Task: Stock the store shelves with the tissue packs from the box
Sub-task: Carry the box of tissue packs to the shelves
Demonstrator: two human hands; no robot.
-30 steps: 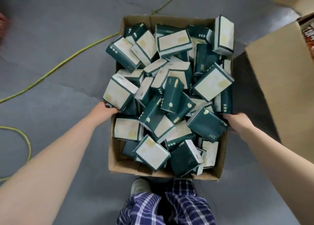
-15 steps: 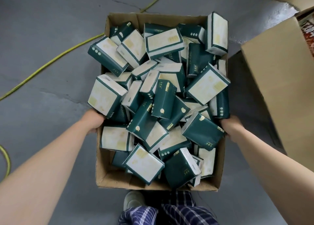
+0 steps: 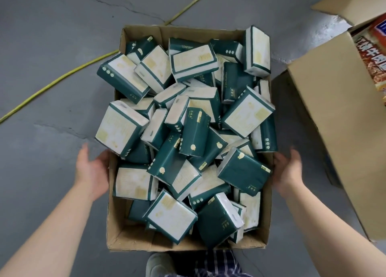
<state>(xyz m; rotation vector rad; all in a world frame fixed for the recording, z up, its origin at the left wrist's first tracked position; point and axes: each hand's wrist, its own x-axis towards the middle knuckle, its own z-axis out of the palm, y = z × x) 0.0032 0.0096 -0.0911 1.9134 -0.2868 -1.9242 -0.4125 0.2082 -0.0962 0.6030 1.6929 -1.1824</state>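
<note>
Heaped green-and-white tissue packs [image 3: 242,172] fill the brown cardboard box [image 3: 117,230]. Left hand [image 3: 92,170] and right hand [image 3: 289,172] flank it, grips wide, perhaps touching.

tissue packs [image 3: 189,143] heaped in box [image 3: 133,238], second carton [image 3: 338,130] right

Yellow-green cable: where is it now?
Head view, left: the yellow-green cable lies diagonally on the grey floor, passing behind the far-left corner of the brown cardboard box.

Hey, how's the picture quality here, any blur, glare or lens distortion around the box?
Head view: the wide-angle lens bows the box edges; the left hand and right hand look slightly motion-blurred; light is soft, with a shadow beside the second carton; no harsh glare on the tissue packs.
</note>
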